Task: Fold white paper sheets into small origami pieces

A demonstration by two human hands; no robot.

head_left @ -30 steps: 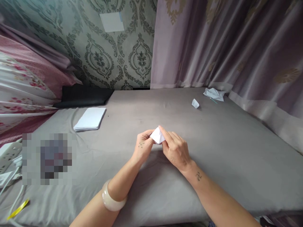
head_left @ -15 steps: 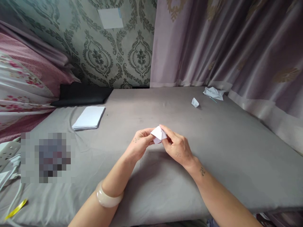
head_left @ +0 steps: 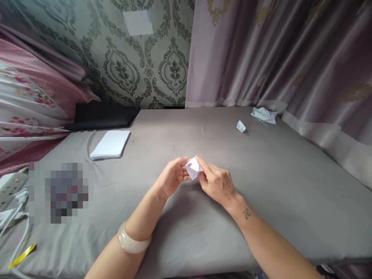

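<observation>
A small white folded paper (head_left: 193, 169), with creased facets and pointed corners, is held above the grey cloth in front of me. My right hand (head_left: 216, 180) pinches its right side, forefinger on the top corner and thumb low at the side. On the other side, my left hand (head_left: 174, 172) is turned with its palm showing. Its fingers reach out behind the paper's left edge, and its thumb lies apart from the forefinger at the top. Whether those fingertips bear on the paper is partly hidden.
A stack of white paper (head_left: 112, 144) lies left, before a black folded item (head_left: 104, 116). Another small folded paper (head_left: 241, 126) and a pile of folded papers (head_left: 264, 115) are at back right. Power strips (head_left: 13, 184) with cables and a yellow strip (head_left: 22, 255) sit at the left edge.
My left hand has let go its pinch and rolled so that the palm shows. The folded paper has turned in my right hand, showing a different face.
</observation>
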